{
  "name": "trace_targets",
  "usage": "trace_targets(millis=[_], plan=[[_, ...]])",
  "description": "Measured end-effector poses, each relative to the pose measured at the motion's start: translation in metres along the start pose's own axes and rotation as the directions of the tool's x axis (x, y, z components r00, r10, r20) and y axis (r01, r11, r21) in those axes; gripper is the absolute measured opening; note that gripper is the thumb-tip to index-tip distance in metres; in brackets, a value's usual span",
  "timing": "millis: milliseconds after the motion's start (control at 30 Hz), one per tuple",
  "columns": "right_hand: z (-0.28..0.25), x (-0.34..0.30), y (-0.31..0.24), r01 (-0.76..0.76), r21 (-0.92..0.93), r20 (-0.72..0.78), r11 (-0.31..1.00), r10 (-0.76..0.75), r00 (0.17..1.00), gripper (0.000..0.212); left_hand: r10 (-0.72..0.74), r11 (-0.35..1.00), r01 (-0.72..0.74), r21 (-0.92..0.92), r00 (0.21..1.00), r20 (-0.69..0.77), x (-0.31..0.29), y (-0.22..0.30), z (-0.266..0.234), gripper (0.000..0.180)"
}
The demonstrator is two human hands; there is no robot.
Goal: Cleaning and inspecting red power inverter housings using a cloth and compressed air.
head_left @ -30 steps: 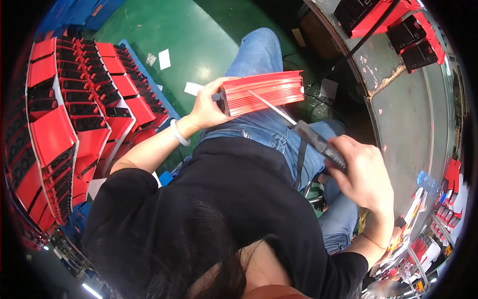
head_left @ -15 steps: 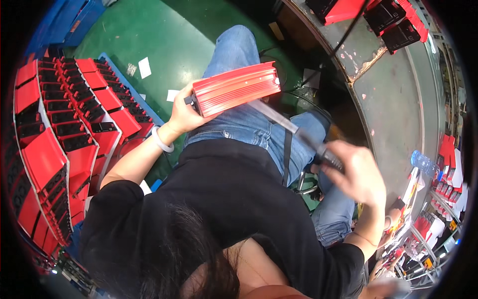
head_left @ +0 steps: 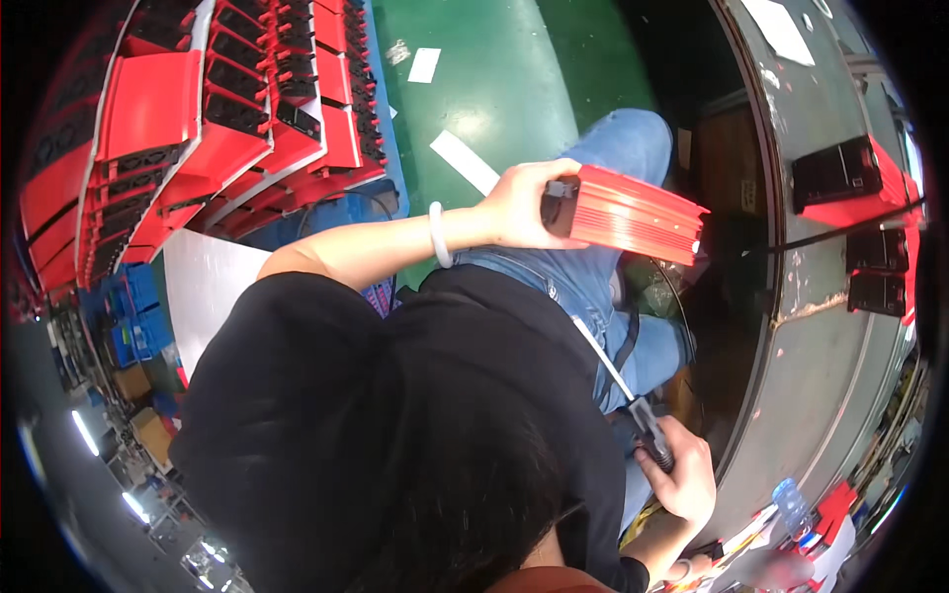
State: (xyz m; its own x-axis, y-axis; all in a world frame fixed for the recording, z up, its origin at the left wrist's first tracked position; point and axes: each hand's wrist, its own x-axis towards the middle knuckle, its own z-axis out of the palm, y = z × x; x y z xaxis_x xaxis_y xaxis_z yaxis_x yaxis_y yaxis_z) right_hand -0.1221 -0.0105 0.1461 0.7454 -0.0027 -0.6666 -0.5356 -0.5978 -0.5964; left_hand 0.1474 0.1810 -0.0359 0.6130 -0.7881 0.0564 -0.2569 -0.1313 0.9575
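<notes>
My left hand (head_left: 519,206) is closed around one end of a red finned metal case (head_left: 638,219). The black end panel of the case sits against my palm, and its ribbed side faces up over my thighs. In my right hand (head_left: 686,476) is a screwdriver (head_left: 647,427) with a dark grip. Its long shaft points up and left over my jeans, tip apart from the case. Part of the screwdriver's handle is hidden by my fingers.
Rows of similar red and black cases (head_left: 148,104) are stacked at the left, with white sheets between layers. On the worktable (head_left: 791,381) at the right stand more red cases (head_left: 835,178), a black cable (head_left: 840,237) and a clear bottle (head_left: 791,509). Paper scraps (head_left: 465,163) lie on the green floor.
The view has turned, so the stacks and worktable sit differently. My right hand has drawn the screwdriver down and away from the case. My left hand still grips the case.
</notes>
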Motion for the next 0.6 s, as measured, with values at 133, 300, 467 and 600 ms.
trace_targets(millis=[133, 300, 467, 600], plan=[[0.001, 0.010, 0.027, -0.024, 0.205, -0.290, 0.978, 0.084, 0.953, 0.017, -0.284, 0.846, 0.223, -0.484, 0.957, -0.055, 0.024, -0.009, -0.018, 0.075], [-0.004, 0.046, 0.027, -0.135, 0.139, -0.408, 0.981, 0.181, 0.895, 0.013, -0.648, 0.344, 0.399, -0.850, 0.756, 0.093, 0.047, -0.023, -0.069, 0.049], [-0.001, 0.066, 0.012, 0.120, -0.215, -0.241, 0.969, -0.172, 0.955, 0.019, -0.809, 0.128, 0.420, -0.898, 0.568, 0.150, 0.037, -0.044, -0.087, 0.049], [-0.006, 0.094, 0.011, -0.096, -0.283, -0.485, 0.954, -0.056, 0.873, 0.021, -0.799, -0.013, 0.382, -0.924, 0.551, 0.239, 0.024, -0.048, -0.077, 0.050]])
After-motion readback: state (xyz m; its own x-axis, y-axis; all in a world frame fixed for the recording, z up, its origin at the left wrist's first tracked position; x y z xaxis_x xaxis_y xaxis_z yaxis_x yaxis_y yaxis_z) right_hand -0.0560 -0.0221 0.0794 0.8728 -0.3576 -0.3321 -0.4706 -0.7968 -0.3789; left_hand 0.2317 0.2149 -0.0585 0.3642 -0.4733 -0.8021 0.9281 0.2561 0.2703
